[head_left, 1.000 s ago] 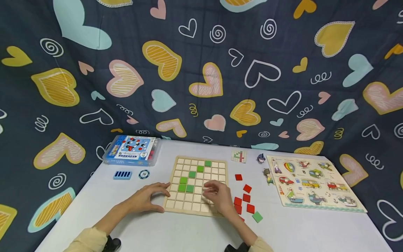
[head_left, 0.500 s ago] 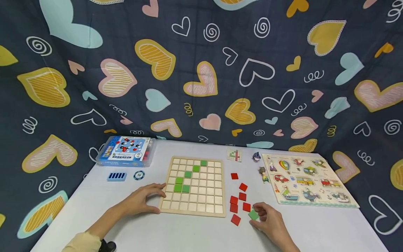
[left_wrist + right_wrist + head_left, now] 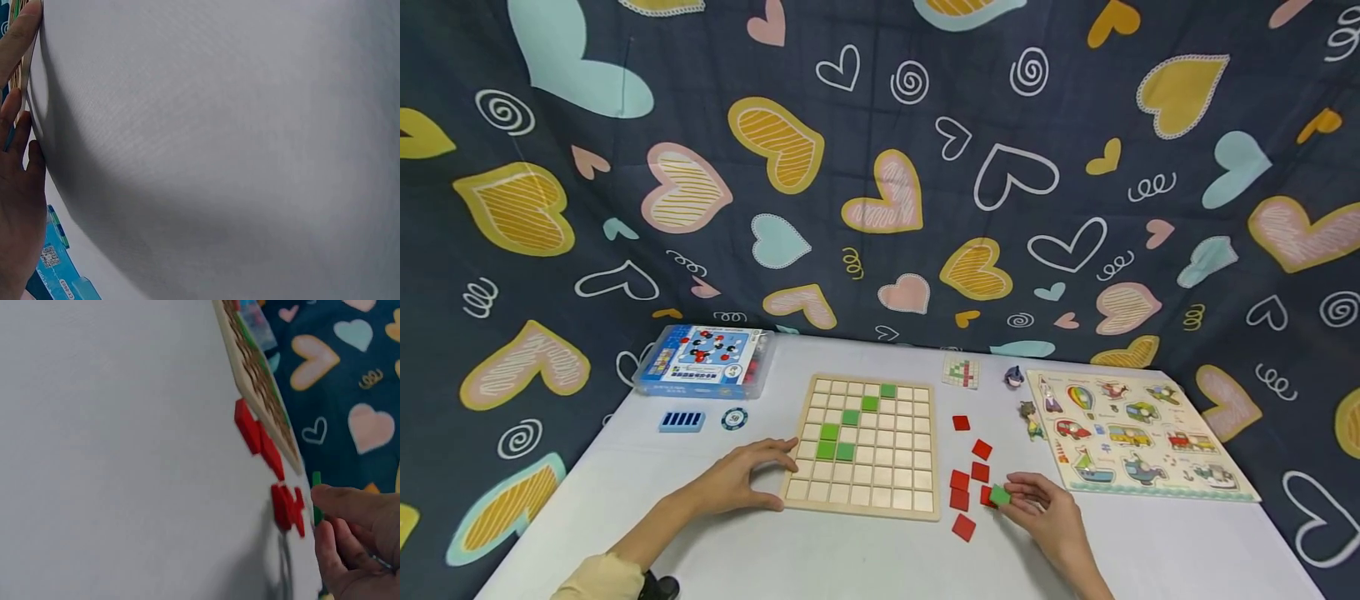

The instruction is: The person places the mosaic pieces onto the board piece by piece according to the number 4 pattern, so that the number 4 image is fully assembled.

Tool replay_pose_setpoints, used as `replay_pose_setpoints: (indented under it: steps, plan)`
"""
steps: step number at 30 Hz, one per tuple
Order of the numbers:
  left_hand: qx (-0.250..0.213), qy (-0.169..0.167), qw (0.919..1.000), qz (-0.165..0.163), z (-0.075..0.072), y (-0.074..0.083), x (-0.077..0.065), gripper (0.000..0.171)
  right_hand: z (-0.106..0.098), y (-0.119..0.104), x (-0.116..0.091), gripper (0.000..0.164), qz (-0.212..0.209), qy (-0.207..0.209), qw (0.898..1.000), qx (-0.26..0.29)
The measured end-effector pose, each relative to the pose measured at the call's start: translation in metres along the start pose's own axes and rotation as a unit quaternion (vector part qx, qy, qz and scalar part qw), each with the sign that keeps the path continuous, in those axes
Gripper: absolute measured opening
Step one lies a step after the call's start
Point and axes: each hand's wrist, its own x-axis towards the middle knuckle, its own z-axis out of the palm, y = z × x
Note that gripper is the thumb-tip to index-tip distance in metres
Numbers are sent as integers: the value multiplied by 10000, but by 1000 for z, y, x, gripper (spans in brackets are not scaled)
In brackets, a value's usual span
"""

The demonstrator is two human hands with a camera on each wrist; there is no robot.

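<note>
A square wooden grid board point(image 3: 880, 510) lies on the table, its cells pale, with several green tiles point(image 3: 826, 450) set in a stepped line on its left and upper part. My left hand point(image 3: 741, 477) rests at the board's left edge, fingertips and thumb against the frame; the left wrist view shows the fingers along that edge. My right hand point(image 3: 1048, 512) pinches a loose green tile point(image 3: 999, 495) between thumb and fingers. That tile overlaps a red tile point(image 3: 987, 497) in the head view. In the right wrist view the green tile appears edge-on at the fingertips.
Several more red tiles point(image 3: 964, 527) lie scattered right of the board. A small pattern card point(image 3: 961, 372) and two little figures point(image 3: 1013, 377) sit behind them. A vehicle puzzle board point(image 3: 1150, 433) is at right. A plastic case point(image 3: 703, 362), blue block point(image 3: 682, 421) and round chip point(image 3: 734, 418) stand at left.
My right hand left the board, reached to the green tile on the table at right, and now holds it, shifted slightly up and left. The left hand stays at the board's edge.
</note>
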Motion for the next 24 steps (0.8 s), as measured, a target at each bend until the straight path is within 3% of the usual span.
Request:
replay_pose_setpoints:
  steps: [7,16,24]
  plan:
    - [-18,-19,10000,-7,-1,0,0,45,43,-27,22,37,-720,-542,9953,349]
    - [-38,-45,10000,21,0,0,1,44,106,-47,47,37,-1770,-1432,9733,282]
    - [-36,-43,10000,-65,0,0,-1,45,137,-53,57,35,-2006,-1776,9634,108]
